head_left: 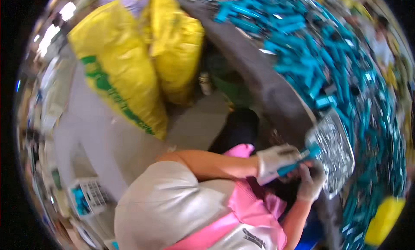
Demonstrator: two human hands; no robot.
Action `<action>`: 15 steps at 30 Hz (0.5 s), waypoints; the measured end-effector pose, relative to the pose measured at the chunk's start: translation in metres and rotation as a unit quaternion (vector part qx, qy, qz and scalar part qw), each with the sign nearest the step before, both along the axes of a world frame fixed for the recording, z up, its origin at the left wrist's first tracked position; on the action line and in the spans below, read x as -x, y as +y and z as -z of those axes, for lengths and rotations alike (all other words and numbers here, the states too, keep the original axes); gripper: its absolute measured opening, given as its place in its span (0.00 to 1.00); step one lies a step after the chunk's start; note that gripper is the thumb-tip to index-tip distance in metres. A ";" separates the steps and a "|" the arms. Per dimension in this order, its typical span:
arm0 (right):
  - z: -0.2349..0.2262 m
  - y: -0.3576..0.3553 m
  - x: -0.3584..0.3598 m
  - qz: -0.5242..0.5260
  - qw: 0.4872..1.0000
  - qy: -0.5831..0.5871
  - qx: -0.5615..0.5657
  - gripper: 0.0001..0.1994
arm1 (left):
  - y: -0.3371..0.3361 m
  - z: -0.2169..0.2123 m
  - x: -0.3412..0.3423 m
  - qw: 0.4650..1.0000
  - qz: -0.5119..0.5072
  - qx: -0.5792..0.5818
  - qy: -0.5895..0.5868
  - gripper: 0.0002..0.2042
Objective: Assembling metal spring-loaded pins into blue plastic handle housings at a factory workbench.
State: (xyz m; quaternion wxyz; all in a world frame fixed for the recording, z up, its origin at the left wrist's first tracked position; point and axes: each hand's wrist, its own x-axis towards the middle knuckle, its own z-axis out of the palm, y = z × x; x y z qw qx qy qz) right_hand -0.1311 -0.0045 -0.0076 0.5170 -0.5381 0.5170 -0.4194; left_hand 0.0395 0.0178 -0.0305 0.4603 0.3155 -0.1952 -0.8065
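Note:
My left hand [279, 158], in a whitish glove, is closed around a slim teal plastic piece [287, 169]. Its fingers point toward the right, and the picture is smeared there. Close beside it, my right hand [312, 179], also gloved, has its fingers bent in against the same piece; bare fingertips seem to show. Another bit of teal [312, 151] shows just above the fingers, and I cannot tell whether it belongs to the same piece. Right beside both hands lies a tray [348, 153] full of small shiny silver parts.
A large heap of teal plastic pieces [302, 47] covers the surface at the right, behind a dark padded edge [259, 71]. Two yellow sacks [119, 55] stand at the upper left. A white crate [96, 194] sits low left, and a yellow object [384, 222] lies at lower right.

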 end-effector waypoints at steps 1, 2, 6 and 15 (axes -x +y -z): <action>0.020 -0.001 0.012 -0.015 0.998 -0.063 0.027 0.07 | 0.000 -0.004 0.000 1.000 0.020 0.020 -0.007 0.28; 0.006 0.006 -0.003 -0.025 0.990 -0.137 0.020 0.10 | 0.001 -0.010 -0.002 0.995 0.043 0.059 -0.067 0.26; 0.021 0.008 -0.008 -0.055 0.959 -0.272 -0.062 0.11 | 0.003 0.007 0.000 0.980 0.011 0.166 -0.105 0.23; 0.036 0.016 -0.018 0.088 0.966 -0.233 -0.072 0.11 | 0.005 0.009 0.009 0.878 -0.078 0.357 -0.309 0.16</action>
